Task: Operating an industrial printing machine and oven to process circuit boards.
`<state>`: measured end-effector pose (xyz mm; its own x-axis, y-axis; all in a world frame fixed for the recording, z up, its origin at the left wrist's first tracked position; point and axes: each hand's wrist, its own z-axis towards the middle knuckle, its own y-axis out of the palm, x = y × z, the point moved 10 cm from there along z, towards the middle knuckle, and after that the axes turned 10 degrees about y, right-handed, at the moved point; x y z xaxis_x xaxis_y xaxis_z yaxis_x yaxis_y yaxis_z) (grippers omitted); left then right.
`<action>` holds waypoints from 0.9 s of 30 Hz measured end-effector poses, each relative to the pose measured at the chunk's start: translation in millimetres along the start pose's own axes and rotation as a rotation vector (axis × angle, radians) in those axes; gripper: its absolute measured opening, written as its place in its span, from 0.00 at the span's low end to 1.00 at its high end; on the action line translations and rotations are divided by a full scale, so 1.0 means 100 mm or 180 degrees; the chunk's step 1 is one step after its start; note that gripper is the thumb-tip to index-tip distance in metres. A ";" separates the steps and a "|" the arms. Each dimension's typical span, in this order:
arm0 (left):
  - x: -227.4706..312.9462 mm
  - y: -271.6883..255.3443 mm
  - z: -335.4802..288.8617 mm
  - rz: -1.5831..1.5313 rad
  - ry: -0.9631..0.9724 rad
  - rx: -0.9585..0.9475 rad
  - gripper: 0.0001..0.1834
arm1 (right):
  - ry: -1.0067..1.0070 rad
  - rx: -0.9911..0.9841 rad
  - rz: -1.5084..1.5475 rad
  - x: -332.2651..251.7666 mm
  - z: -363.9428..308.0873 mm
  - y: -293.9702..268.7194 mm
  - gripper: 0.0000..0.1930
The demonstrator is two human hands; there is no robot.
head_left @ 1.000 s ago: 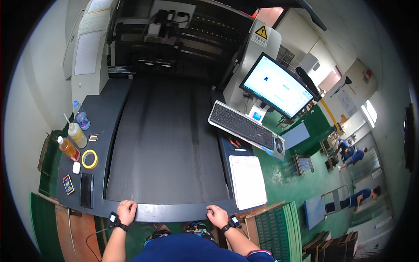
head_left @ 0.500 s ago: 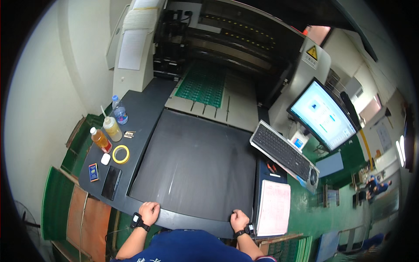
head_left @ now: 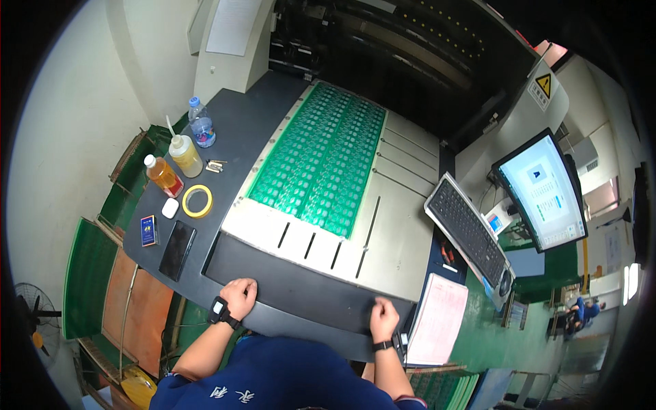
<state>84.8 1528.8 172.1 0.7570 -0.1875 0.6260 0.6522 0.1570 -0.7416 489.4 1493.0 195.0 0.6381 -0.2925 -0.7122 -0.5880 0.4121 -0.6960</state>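
My left hand point(head_left: 239, 298) rests with curled fingers on the front ledge of the machine, and nothing shows in it. Farther right, my right hand point(head_left: 384, 320) is closed too, hovering or resting over the dark recess point(head_left: 294, 283); I see nothing held. Beyond both hands lies a pale metal machine bed point(head_left: 403, 249) with dark slots. On its left part sits a green printed circuit board panel point(head_left: 318, 157) with rows of repeated patterns. Neither hand touches the panel. Each wrist wears a dark band.
On the left ledge stand a water bottle point(head_left: 202, 124), a squeeze bottle point(head_left: 185, 157) and a drink bottle point(head_left: 164, 176), near yellow tape point(head_left: 197, 201) and a phone point(head_left: 178, 251). A keyboard point(head_left: 471, 229), monitor point(head_left: 543, 191) and paper sheets point(head_left: 437, 321) are at right.
The machine bed with the green panel has slid out toward me, covering most of the dark recess. Both hands have shifted slightly farther from my body, still closed.
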 end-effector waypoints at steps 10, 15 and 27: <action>0.00 0.00 0.03 -0.0176 0.0038 0.0104 0.06 | 0.1729 -0.1785 0.2630 -0.27 0.61 1.19 0.09; 0.01 -0.04 0.03 -0.0161 0.0038 0.0132 0.06 | 0.1896 -0.1865 0.2614 -0.38 0.81 1.31 0.10; 0.05 -0.08 0.10 0.0017 0.0136 0.0196 0.06 | 0.2437 -0.1696 0.2574 -0.42 1.02 1.44 0.10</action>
<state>83.9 1536.0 183.0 0.7590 -0.2275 0.6101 0.6503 0.2171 -0.7280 429.0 1652.7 134.0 -0.3530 -0.6207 -0.7001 -0.9218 0.3588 0.1468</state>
